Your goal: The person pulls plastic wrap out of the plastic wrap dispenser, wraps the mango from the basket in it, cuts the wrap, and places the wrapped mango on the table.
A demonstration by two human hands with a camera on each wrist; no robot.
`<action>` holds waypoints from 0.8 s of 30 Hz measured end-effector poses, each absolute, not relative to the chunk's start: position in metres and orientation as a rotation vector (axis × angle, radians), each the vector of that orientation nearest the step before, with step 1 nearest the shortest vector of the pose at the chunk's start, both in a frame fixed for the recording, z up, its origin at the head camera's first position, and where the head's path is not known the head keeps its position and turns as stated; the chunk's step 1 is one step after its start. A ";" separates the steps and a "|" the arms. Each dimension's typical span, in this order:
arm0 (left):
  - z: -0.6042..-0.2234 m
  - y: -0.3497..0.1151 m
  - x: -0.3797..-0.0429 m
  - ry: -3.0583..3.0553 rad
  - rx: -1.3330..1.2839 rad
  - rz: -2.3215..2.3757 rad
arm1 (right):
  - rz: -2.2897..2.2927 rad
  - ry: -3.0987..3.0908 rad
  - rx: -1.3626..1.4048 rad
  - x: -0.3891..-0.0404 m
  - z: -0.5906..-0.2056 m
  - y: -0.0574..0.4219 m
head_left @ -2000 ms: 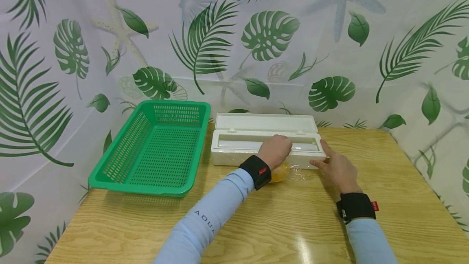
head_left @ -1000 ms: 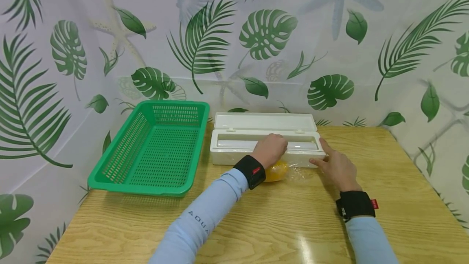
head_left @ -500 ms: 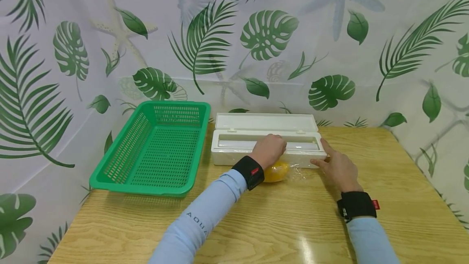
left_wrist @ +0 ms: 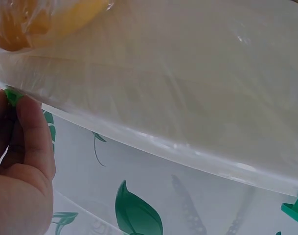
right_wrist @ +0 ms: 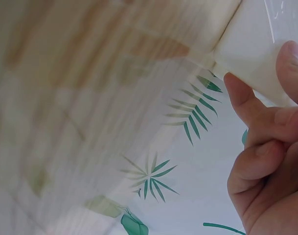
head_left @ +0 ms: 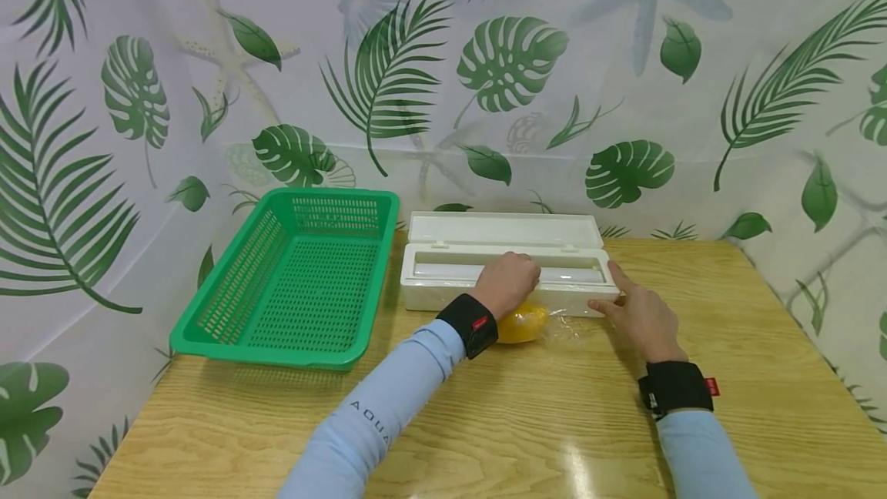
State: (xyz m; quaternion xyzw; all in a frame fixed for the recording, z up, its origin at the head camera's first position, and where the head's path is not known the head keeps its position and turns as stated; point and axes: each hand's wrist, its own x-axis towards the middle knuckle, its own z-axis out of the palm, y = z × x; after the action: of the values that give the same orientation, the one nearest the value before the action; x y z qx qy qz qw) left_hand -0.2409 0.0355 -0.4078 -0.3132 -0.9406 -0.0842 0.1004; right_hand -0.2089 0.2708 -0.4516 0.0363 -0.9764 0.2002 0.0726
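A white cling film dispenser [head_left: 433, 297] stands on the table with its lid [head_left: 506, 229] tipped back and a film roll [head_left: 443, 272] inside. My left hand [head_left: 508, 283] is at its front top edge, pinching a small green slide cutter [left_wrist: 12, 96] between thumb and finger. Clear film [head_left: 564, 327] hangs down the front. Just below my left hand lies a rounded yellow thing [head_left: 523, 324] wrapped in film, partly hidden by that wrist. My right hand [head_left: 644, 320] grips the dispenser's right end, with the thumb on its front and a finger along its side.
A green perforated basket [head_left: 370, 306] stands to the left of the dispenser, with nothing in it. Behind the wooden table [head_left: 527, 422] rises a leaf-printed cloth [head_left: 430, 98].
My left hand has slid a short way left along the dispenser's front edge, uncovering more of the yellow thing. The right hand keeps its hold in place.
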 end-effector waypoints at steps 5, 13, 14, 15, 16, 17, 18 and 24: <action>-0.408 0.034 -0.241 -2.775 -0.921 -0.236 | 0.597 -2.935 0.113 -0.209 -0.451 0.270; -0.406 0.032 -0.240 -2.777 -0.917 -0.228 | 0.595 -2.936 0.117 -0.210 -0.453 0.272; -0.407 0.032 -0.240 -2.777 -0.916 -0.228 | 0.593 -2.936 0.118 -0.210 -0.453 0.272; -0.407 0.032 -0.240 -2.775 -0.916 -0.229 | 0.592 -2.937 0.119 -0.210 -0.453 0.272; -0.407 0.032 -0.240 -2.774 -0.915 -0.233 | 0.591 -2.939 0.120 -0.210 -0.453 0.272; -0.407 0.032 -0.240 -2.774 -0.914 -0.238 | 0.591 -2.941 0.120 -0.210 -0.452 0.272; -0.408 0.031 -0.240 -2.771 -0.915 -0.242 | 0.592 -2.943 0.120 -0.210 -0.452 0.272; -0.408 0.030 -0.241 -2.766 -0.918 -0.241 | 0.603 -2.947 0.110 -0.210 -0.451 0.271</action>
State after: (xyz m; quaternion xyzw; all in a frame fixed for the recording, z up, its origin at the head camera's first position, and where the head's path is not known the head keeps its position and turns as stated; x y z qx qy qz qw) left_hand -0.2407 0.0300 -0.4078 -0.3119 -0.9403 -0.0818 0.1085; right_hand -0.2096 0.2713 -0.4508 0.0365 -0.9769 0.2000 0.0658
